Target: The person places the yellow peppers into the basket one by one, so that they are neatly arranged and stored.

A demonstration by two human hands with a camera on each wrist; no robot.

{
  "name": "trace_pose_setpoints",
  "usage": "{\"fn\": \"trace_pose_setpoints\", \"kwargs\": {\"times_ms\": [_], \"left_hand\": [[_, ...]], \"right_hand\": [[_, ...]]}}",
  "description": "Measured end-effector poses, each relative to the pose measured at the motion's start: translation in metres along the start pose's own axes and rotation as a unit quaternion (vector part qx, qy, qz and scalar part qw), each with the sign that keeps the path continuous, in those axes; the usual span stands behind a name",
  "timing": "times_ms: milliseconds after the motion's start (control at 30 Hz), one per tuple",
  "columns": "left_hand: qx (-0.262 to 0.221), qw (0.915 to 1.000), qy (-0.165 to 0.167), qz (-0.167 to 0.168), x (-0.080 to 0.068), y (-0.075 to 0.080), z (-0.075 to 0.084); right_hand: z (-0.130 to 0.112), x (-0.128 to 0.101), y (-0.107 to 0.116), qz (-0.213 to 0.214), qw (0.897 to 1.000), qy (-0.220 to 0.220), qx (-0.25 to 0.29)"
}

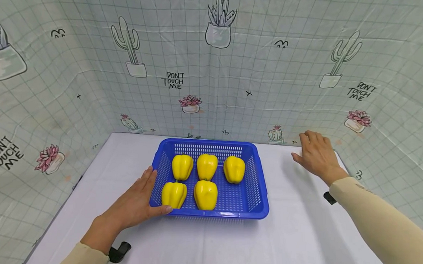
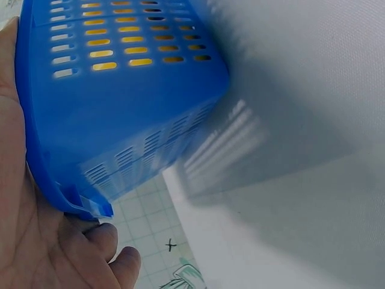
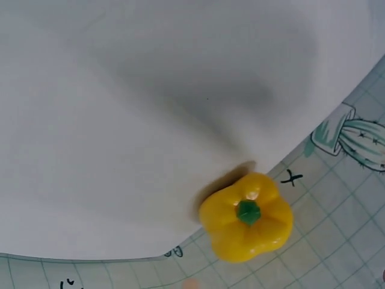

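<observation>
Writing: "DON'T TOUCH ME" on the cactus-print backdrop (image 1: 173,80).
Left hand (image 1: 136,202): spread flat against the blue basket (image 1: 257,177).
Right hand (image 1: 317,155): fingers relaxed over a mostly hidden yellow pepper (image 3: 246,217).

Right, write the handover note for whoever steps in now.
Left hand: open, flat against the blue basket's left side, thumb at its front corner.
Right hand: open over the table's far right corner, holding nothing.
Done: five yellow peppers lie in the basket.
Left: a sixth pepper sits loose at the table edge below the right hand; it probably goes in next.
</observation>
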State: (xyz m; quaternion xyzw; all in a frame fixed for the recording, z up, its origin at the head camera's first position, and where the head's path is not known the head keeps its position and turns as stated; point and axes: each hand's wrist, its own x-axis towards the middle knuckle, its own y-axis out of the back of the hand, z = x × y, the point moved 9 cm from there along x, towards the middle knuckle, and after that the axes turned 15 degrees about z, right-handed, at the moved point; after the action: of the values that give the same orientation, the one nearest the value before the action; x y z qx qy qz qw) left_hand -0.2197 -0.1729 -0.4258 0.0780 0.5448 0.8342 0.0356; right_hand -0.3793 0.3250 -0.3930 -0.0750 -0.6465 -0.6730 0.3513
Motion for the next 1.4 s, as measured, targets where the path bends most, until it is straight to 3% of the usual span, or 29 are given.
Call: {"fn": "trace_pose_setpoints", "kwargs": {"times_ms": [567,933,1400], "left_hand": [[-0.002,0.9999,0.009,-0.007,0.001,-0.003,-0.003],[-0.006,0.9999,0.012,-0.007,-0.001,-0.003,-0.005],[-0.001,1.0,0.007,-0.004,-0.001,-0.001,-0.003]], "right_hand": [[0.042,-0.018,-0.022,-0.053,0.997,-0.046,-0.029],[0.061,-0.028,-0.042,-0.076,0.996,-0.025,-0.048],[0.065,-0.029,-0.072,-0.051,0.997,0.012,-0.052]]}}
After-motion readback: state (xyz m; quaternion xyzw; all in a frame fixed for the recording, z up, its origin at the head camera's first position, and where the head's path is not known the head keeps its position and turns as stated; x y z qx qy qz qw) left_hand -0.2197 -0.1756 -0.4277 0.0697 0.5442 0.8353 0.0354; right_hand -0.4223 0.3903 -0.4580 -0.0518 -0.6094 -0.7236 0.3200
